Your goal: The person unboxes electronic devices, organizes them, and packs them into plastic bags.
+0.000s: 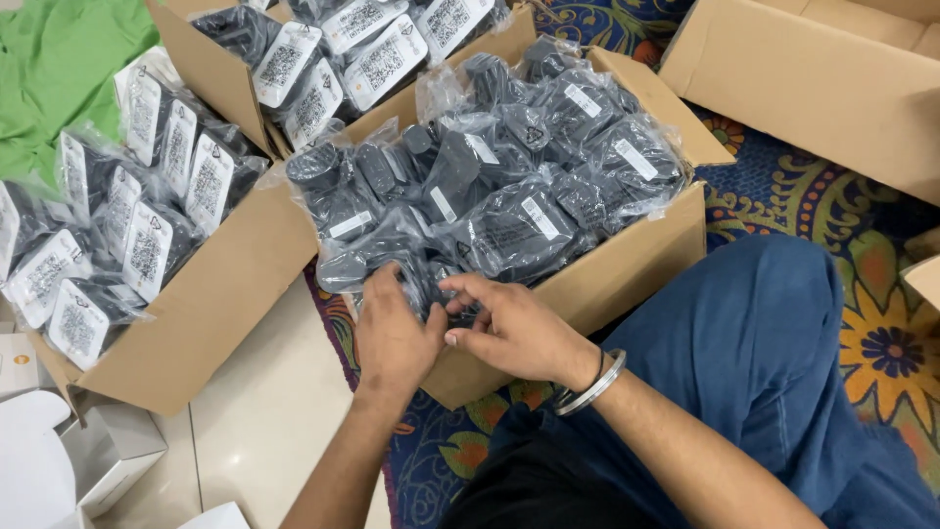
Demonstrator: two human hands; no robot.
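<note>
1. Both hands closed together on one bagged dark part (438,294) at the near edge of the middle cardboard box (627,269); left hand (392,338) cupping from the side, right hand (514,333) pinching the film with thumb and fingers.
2. Probably light and rigid inside; clear wrap slick and crinkly, so better gripped around the hard body than by loose film.
3. Heaped all around: more bagged dark parts (548,167), loosely piled.
4. Further left: two boxes of labelled bags (147,245), white cartons (108,451).
5. Underneath: patterned rug (881,333), pale floor tile.
</note>
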